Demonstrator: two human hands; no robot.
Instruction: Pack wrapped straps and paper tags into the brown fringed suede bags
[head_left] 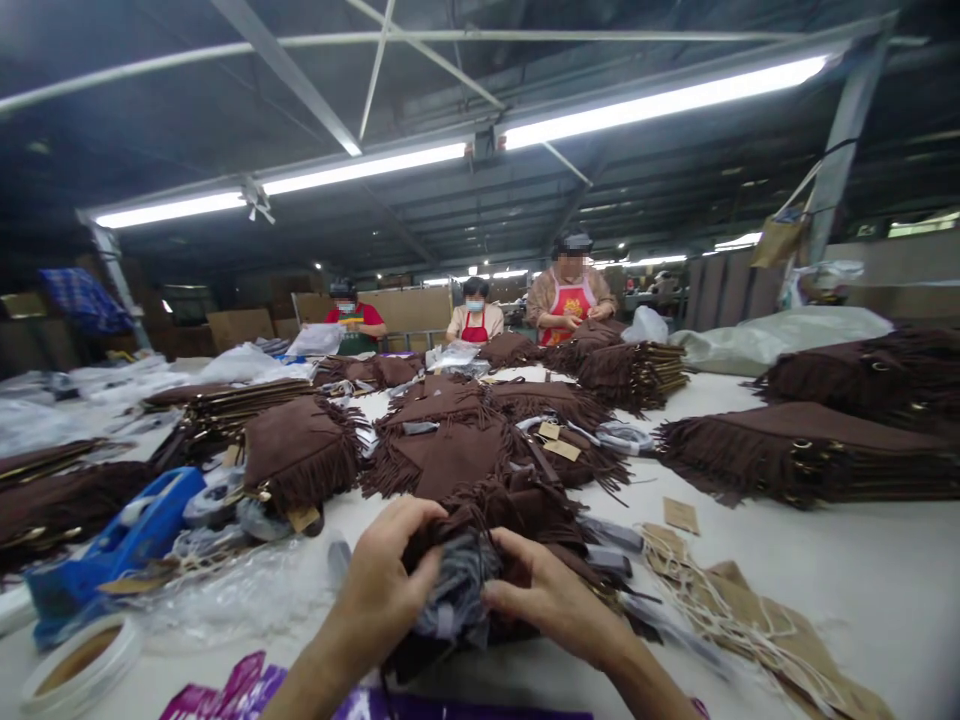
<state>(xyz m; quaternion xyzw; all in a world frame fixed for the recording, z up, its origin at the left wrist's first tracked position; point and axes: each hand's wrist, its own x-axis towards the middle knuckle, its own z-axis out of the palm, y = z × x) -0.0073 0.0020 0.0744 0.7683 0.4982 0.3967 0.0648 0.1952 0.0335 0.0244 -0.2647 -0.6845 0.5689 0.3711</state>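
My left hand (394, 565) curls around the left edge of a dark brown fringed bag (529, 505), fingers over its rim and thumb inward. On the opposite side my right hand (547, 590) grips the bag too, with thumb and fingers bent. Between the two hands a crumpled bundle in grey, see-through plastic (459, 580) shows in the bag's mouth. What lies beneath the bundle is hidden. Just beyond, more brown fringed bags (457, 455) lie heaped, one bearing tan tags (561, 448).
At left stand a blue tape dispenser (127, 545) and a tape roll (79, 665). Tan tags with white strings (750, 620) lie at right. A purple printed plastic bag (360, 703) is at the front edge. Bag stacks (825, 450) flank the table; several people work beyond.
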